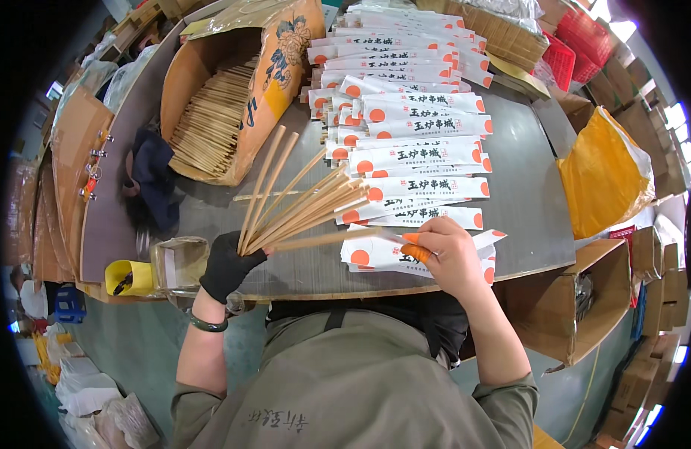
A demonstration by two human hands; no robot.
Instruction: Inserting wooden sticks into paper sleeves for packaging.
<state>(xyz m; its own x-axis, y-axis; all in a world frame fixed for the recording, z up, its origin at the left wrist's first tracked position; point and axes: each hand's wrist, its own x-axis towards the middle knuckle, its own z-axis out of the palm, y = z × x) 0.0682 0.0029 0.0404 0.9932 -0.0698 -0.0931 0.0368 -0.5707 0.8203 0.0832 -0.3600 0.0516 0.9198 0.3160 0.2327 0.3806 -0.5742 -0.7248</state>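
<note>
A fanned bundle of bare wooden chopsticks [308,213] is gripped at its lower end by my left hand [231,268], in a black fingerless glove. My right hand [454,258], with orange finger covers, pinches a white paper chopstick sleeve [394,237]. One blurred pair of chopsticks [323,240] reaches from the left hand to that sleeve's open end; how far inside it sits, I cannot tell. Beneath the right hand lie several loose sleeves [360,257]. Beyond them spread overlapping rows of white sleeves with red dots [424,153], some of them bulging.
A tipped cardboard box [274,97] full of chopsticks stands at the far left of the grey table [525,187]. Dark cloth [157,176] and a yellow container [125,278] lie near the left edge. An open carton [577,299] and a yellow sack [607,176] stand at right.
</note>
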